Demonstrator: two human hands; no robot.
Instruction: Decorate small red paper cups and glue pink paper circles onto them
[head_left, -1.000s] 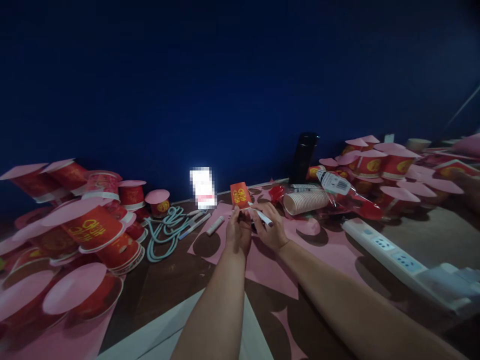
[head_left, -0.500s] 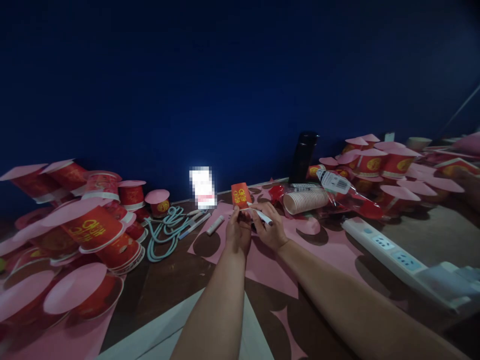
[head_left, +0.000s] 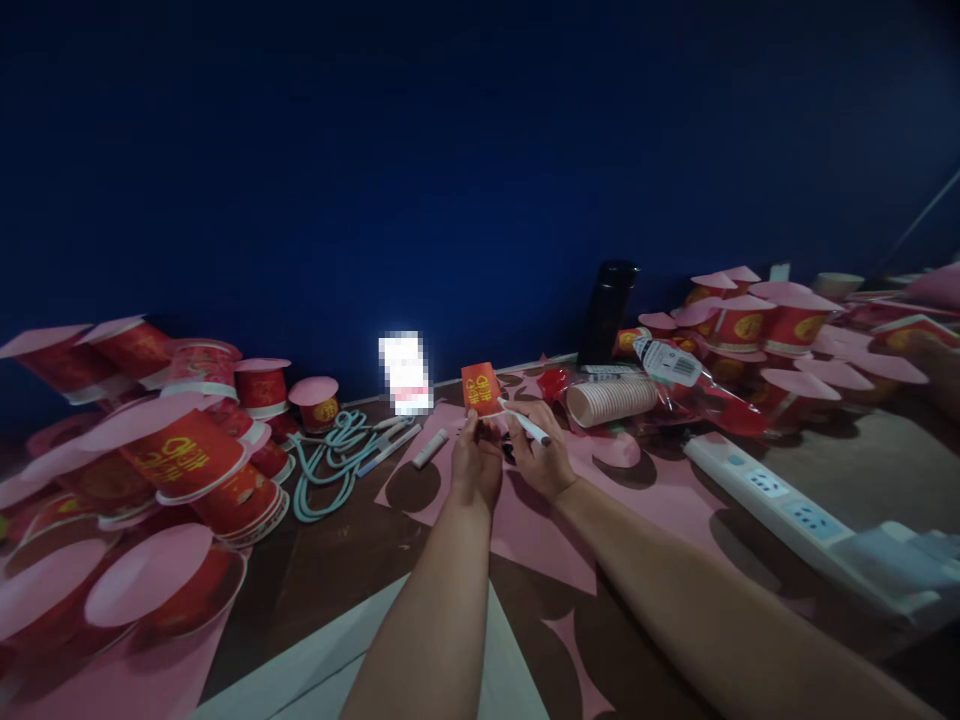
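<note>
The left hand's (head_left: 478, 462) fingers grip one red paper cup (head_left: 481, 386) low down, above the pink paper (head_left: 525, 530) on the desk (head_left: 315, 565), likely so it won't wobble. The right hand's (head_left: 544, 452) fingers pinch one white marker pen (head_left: 529, 424) like a pencil, probably to aim it well. Its tip is at the cup's right edge; I can't tell if they touch. One black flask (head_left: 606, 318), one stack of cups (head_left: 611, 402) and one power strip (head_left: 772, 492) sit off to the right, maybe to leave room. The pink-topped cups (head_left: 184, 460) overlap too much to count.
</note>
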